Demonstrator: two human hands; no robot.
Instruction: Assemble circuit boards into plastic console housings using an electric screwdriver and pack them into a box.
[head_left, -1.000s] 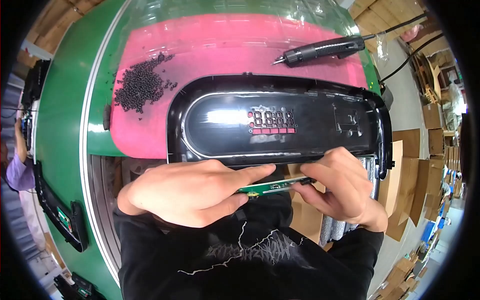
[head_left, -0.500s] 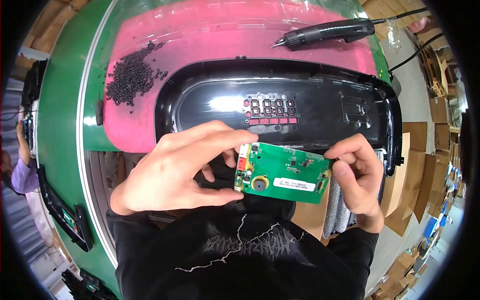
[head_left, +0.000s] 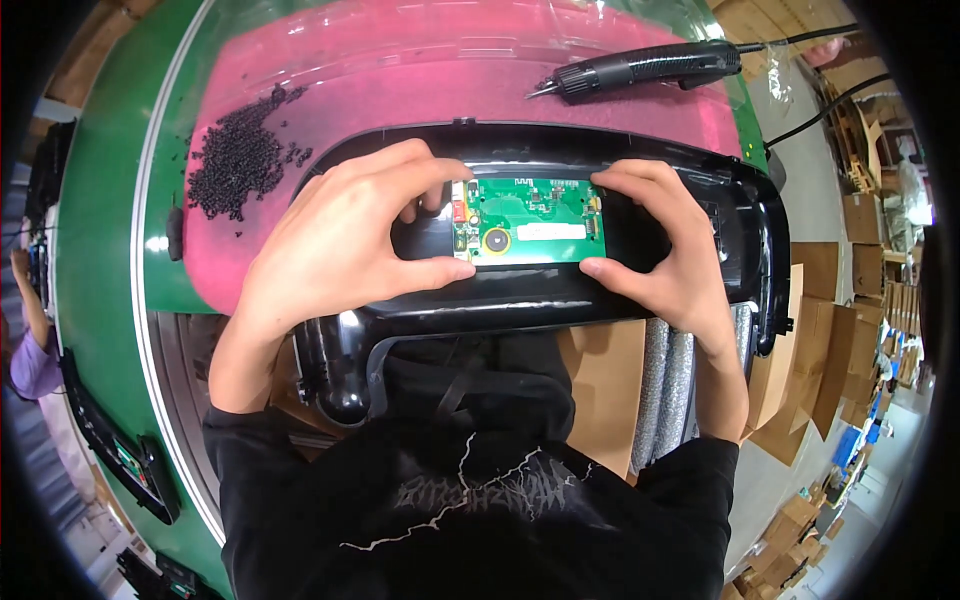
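Note:
A green circuit board (head_left: 545, 205) with a round black buzzer and a white label lies level over the middle of a glossy black plastic housing (head_left: 440, 312). My left hand (head_left: 350, 225) grips its left end, thumb at the lower corner and fingers at the upper one. At the right end, my right hand (head_left: 660, 235) holds the two corners between thumb and fingers. The board covers the housing's display cut-outs. Whether it rests on the housing or hovers just above cannot be made out.
Beyond the housing lies a black electric screwdriver (head_left: 645, 72), its cord running right. A heap of small black screws (head_left: 238, 160) sits on the pink mat (head_left: 400, 75). Cardboard boxes (head_left: 810, 350) stand at the right. Another person's purple sleeve (head_left: 38, 362) shows far left.
Both hands have carried the board away from my body, up over the display cut-outs of the housing. The board has gone from tilted to level, and my right hand's grip has widened.

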